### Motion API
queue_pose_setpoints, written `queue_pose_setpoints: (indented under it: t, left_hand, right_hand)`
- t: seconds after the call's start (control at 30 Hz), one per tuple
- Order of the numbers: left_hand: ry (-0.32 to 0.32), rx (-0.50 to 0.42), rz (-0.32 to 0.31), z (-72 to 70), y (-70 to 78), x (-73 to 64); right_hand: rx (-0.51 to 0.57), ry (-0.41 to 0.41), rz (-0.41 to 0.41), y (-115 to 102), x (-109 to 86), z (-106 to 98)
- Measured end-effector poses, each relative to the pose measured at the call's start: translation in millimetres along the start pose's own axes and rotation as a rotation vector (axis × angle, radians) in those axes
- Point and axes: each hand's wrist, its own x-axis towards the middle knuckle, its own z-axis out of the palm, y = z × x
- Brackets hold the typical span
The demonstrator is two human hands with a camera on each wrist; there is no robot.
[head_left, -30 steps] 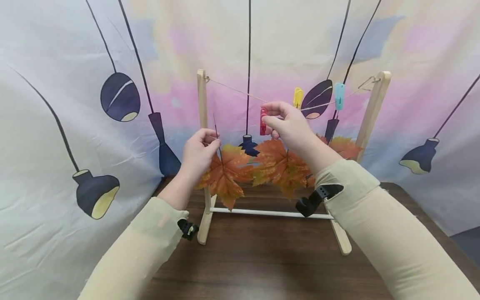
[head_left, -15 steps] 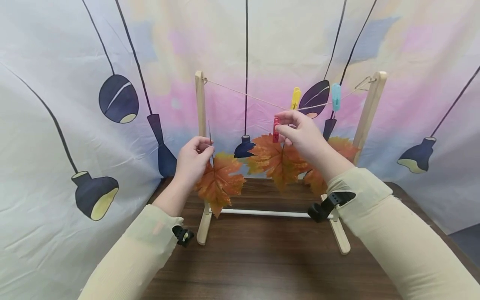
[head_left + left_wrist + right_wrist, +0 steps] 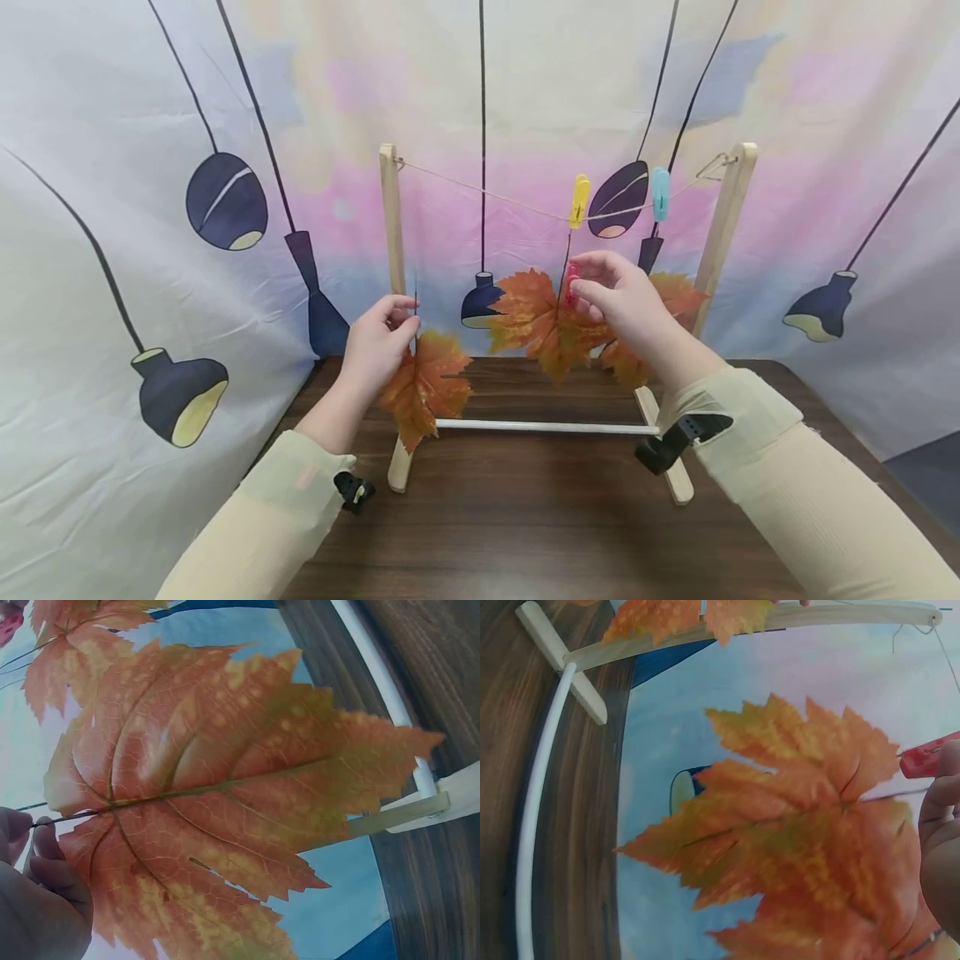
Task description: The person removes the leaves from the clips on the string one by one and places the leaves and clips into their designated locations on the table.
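My left hand (image 3: 375,343) pinches the thin dark stem of an orange maple leaf (image 3: 426,390), which hangs below the fingers near the left post. The same leaf (image 3: 217,787) fills much of the left wrist view. A red clothespin (image 3: 572,286) is held between thumb and fingers of my right hand (image 3: 626,296), below the string (image 3: 495,197). Just behind that hand, a second maple leaf (image 3: 543,321) hangs by its stem from a yellow clothespin (image 3: 580,202) on the string. A third leaf (image 3: 678,296), partly hidden by my right hand, hangs under a light blue clothespin (image 3: 660,194).
The string sags between two wooden posts, the left post (image 3: 393,217) and the right post (image 3: 726,217), joined low down by a white rod (image 3: 540,427). The frame stands on a dark wooden table (image 3: 510,525). Behind it hangs a cloth backdrop (image 3: 420,75) with printed lamps.
Both hands have lowered, the left with its leaf and slightly leftward, the right with the red clothespin moving rightward away from the string. The view has shifted a little.
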Motion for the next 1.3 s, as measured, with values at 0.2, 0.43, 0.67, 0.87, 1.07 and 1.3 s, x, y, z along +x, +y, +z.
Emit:
queue_pose_setpoints:
  t: [0.2,0.43,0.67,0.87,1.07,1.3]
  left_hand:
    - [-0.047,0.079,0.015,-0.5,-4.6,-6.4]
    - [-0.071,0.113,0.017,-0.6,-10.6,-12.5]
    - [-0.109,0.15,0.026,0.9,-18.7,-17.6]
    - [-0.155,0.182,0.029,6.0,-28.7,-22.9]
    - [-0.19,0.223,0.047,11.8,-37.8,-27.3]
    - [-0.229,0.269,0.074,16.8,-43.8,-32.3]
  right_hand:
    - [0.033,0.009,0.048,14,-16.6,-10]
    - [0.017,0.018,0.084,32,-31.0,-21]
    - [0.035,0.027,0.127,50,-45.6,-28]
    - [0.036,0.045,0.178,68,-57.2,-31]
    - [0.004,0.045,0.202,79,-67.2,-30]
    - [0.007,0.055,0.204,93,-77.3,-31]
